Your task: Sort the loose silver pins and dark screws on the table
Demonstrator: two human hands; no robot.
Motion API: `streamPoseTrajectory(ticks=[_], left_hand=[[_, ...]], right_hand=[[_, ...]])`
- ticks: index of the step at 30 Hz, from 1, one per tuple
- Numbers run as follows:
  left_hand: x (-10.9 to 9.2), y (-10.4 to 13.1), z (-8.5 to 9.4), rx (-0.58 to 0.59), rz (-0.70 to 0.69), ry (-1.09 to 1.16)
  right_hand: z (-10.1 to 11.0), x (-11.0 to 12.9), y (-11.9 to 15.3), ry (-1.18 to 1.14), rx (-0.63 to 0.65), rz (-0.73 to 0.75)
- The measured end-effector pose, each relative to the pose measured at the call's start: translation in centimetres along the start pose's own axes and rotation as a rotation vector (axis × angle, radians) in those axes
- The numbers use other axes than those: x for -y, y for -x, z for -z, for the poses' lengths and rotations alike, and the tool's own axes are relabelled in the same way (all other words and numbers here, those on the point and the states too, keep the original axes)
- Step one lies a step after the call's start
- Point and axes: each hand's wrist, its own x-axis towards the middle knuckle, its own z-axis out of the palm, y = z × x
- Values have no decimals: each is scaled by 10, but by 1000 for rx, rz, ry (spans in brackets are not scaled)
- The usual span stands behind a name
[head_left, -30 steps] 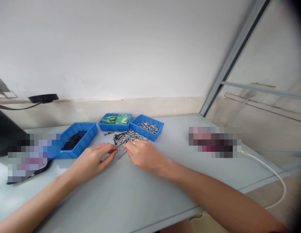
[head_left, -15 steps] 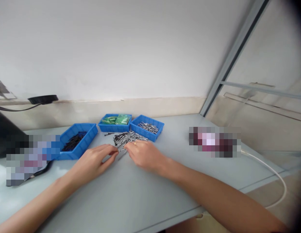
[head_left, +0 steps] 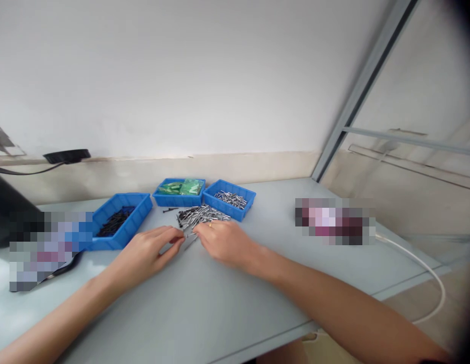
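Observation:
A pile of thin silver nail-like fasteners (head_left: 202,215), with some dark screws mixed in at its left, lies on the table. At the pile's near left edge is my left hand (head_left: 153,250), its thumb and fingertips pinched together; what they hold, if anything, is too small to make out. My right hand (head_left: 225,242), with a ring on one finger, curls over the near side of the pile. Its fingers are closed at a small silver fastener (head_left: 191,234) that points toward my left fingertips. Another loose fastener (head_left: 190,244) lies on the table just below the gap between both hands.
A blue bin (head_left: 123,237) at the left holds dark screws (head_left: 115,221). Behind the pile stand a blue bin with green packets (head_left: 182,187) and one with silver fasteners (head_left: 231,199). A white cable (head_left: 413,251) runs off the table's right side. Blurred items lie left and right.
Hardly anything differs. Both hands keep their place at the pile, and the view has shifted very slightly.

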Motion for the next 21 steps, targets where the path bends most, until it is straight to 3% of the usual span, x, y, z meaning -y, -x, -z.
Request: streamPoseTrajectory(ticks=[21], left_hand=[[7,2,-5,-3,-14,5]], right_hand=[[0,-1,-1,16,23,0]])
